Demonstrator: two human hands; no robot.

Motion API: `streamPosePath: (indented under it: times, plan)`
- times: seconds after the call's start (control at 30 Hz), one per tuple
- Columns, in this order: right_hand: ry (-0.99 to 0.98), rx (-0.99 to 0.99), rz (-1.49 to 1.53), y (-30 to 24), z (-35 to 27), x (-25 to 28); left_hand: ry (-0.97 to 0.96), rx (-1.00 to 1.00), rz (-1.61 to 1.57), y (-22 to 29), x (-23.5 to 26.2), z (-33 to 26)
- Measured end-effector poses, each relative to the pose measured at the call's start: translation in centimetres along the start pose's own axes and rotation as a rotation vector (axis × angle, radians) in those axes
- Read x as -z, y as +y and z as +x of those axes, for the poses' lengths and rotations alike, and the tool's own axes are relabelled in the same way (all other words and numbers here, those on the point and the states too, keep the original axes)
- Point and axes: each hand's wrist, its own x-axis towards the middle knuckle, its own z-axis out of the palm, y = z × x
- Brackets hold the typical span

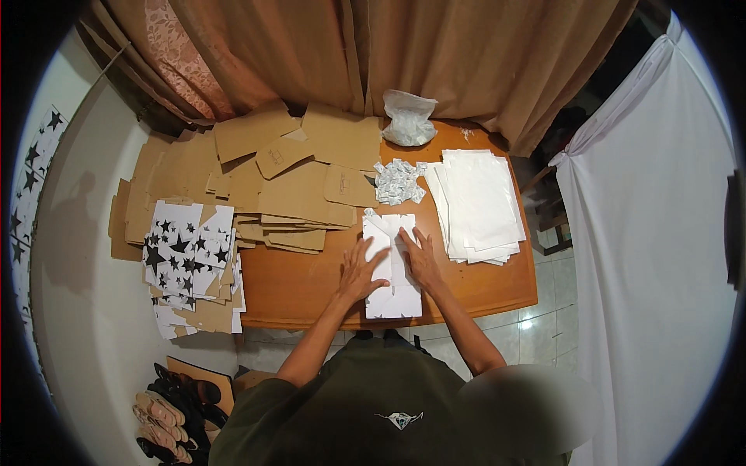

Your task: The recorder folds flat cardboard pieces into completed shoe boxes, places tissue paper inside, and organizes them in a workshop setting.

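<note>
In front of me on the wooden table [295, 287] lies a folded sheet of white paper [395, 301], with dark marks along its near edge and its side flaps turned inward. My left hand [360, 270] rests on its left side, fingers spread. On the right part of the paper lies my right hand [420, 258], its fingers stretched out flat and holding nothing. Just beyond the paper sits a pile of small white printed sachets [399, 183]; one sachet touches or nearly touches the paper's far left corner.
Flat brown cardboard pieces [291, 186] cover the back left. Star-printed white pieces [186, 260] are stacked at the left edge. White sheets [483, 206] lie stacked on the right, and a clear plastic bag [409, 120] stands behind the sachets. Shoes [163, 423] sit lower left.
</note>
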Motion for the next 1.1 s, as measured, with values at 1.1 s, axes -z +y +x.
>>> streamPosePath:
  times: [1.1]
  plan:
    - [0.366, -0.278, 1.119, -3.3, 0.5, 11.2, 0.265, -0.147, -0.952, 3.1, 6.3, 2.7]
